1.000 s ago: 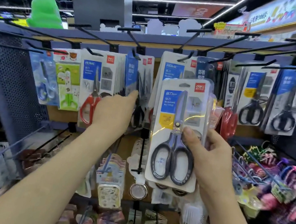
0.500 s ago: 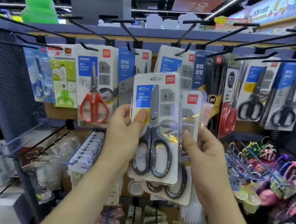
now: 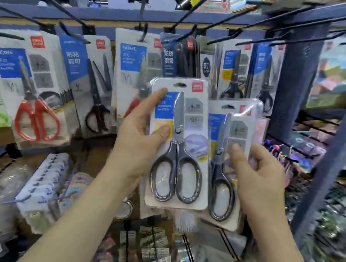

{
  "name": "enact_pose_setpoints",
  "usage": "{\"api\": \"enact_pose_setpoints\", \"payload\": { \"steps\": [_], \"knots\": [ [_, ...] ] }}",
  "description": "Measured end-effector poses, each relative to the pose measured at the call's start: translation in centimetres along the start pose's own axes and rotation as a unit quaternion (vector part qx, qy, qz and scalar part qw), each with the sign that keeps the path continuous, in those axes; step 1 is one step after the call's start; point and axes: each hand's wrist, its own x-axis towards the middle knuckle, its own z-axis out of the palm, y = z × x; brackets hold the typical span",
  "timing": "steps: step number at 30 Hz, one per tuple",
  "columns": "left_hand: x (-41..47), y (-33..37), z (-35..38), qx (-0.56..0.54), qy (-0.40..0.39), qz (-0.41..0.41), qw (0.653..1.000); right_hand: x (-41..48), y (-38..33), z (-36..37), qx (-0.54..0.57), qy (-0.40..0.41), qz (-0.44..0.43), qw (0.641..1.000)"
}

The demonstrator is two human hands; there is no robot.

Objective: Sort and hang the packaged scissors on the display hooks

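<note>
We hold two blister packs of scissors in front of the display, one in each hand. The left hand [image 3: 142,135] has its grip clamped on the larger pack [image 3: 179,143] — thumb flat on the glossy front over the card's yellow patch, the other fingers along its left edge. It is a white card with rounded corners under a clear plastic shell, with a slotted hang hole at the top and a red logo square beside it. The scissors inside have plain steel blades and dark oval loop handles.

Just right of the larger pack, partly behind its edge, is the second pack [image 3: 222,184], similar in make. The right hand [image 3: 257,180] has its grip closed on it, thumb on the front.

Above the larger pack, more carded scissors hang from thin black wire hooks [image 3: 71,34] on a blue rail [image 3: 108,15]. To its left hangs a card of red-handled scissors [image 3: 33,90]. Neither held pack is on a hook.
</note>
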Motion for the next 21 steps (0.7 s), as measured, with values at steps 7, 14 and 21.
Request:
{"api": "enact_pose_setpoints", "payload": {
  "steps": [7, 14, 21],
  "knots": [
    [3.8, -0.7, 9.2, 0.052, -0.053, 0.057, 0.996, 5.1, 1.8, -5.4, -0.008, -0.028, -0.021, 0.999],
    [7.4, 0.1, 16.9, 0.013, -0.054, 0.13, 0.99, 11.7, 2.3, -10.6, 0.095, -0.051, -0.062, 0.992],
    [9.7, -0.4, 19.1, 0.066, 0.021, 0.128, 0.989, 15.2, 2.8, -11.2, 0.103, -0.055, -0.068, 0.991]
  ]
}}
